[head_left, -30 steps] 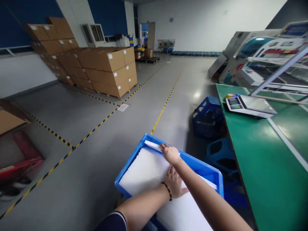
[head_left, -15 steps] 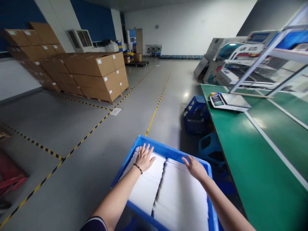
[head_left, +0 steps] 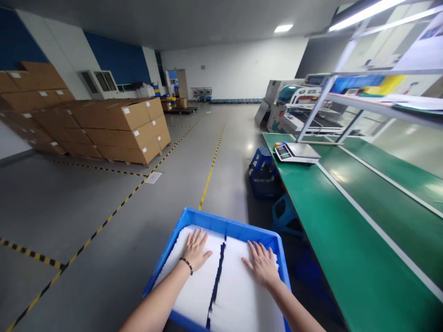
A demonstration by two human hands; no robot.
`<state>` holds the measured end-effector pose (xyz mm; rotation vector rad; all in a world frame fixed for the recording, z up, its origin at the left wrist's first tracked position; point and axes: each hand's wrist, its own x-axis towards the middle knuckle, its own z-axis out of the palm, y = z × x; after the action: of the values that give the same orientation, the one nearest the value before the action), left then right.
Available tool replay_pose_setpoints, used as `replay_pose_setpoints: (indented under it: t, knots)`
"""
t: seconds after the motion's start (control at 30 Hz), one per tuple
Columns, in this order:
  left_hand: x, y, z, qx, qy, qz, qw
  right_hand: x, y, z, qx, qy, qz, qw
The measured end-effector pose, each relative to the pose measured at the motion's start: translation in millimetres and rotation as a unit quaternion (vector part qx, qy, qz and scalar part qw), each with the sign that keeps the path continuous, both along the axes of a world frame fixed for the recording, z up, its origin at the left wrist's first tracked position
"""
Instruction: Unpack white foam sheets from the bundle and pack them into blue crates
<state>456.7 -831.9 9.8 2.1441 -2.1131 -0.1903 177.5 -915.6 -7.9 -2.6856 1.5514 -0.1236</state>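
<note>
pressing, apparently: left hand (head_left: 196, 253) and right hand (head_left: 261, 265), splayed, grip nothing atop white stacks (head_left: 237, 295); any grasp would need curling.

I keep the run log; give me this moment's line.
left hand: open on left white stack; right hand: open on right white stack; blue bin: holds both stacks

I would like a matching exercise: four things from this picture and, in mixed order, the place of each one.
1. left hand
2. right hand
3. scale
4. cardboard boxes

A. on the green table
B. spread over the right white pile
C. stacked at the picture's left
D. spread over the left white pile

Pairs: 1-D, 2-B, 3-A, 4-C
</note>
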Motion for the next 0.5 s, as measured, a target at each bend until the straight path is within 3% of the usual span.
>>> replay_pose_setpoints:
  t: [0.13,0.27,0.37,0.5]
  knots:
    - [-14,28,17.6,-0.040,0.001,-0.010,0.999,-2,4,3.5,-0.020,-0.023,-0.007,1.000]
    - [-40,81,33.3,-0.094,-0.002,-0.089,0.992,-25,31,14.6,-0.129,-0.085,-0.019,0.988]
    - [-63,124,26.4,-0.118,-0.023,-0.178,0.977,-64,72,20.4,-0.186,-0.117,0.022,0.975]
    - [-90,161,7.6,-0.098,-0.037,-0.249,0.963,-123,134,22.6,-0.181,-0.141,0.016,0.973]
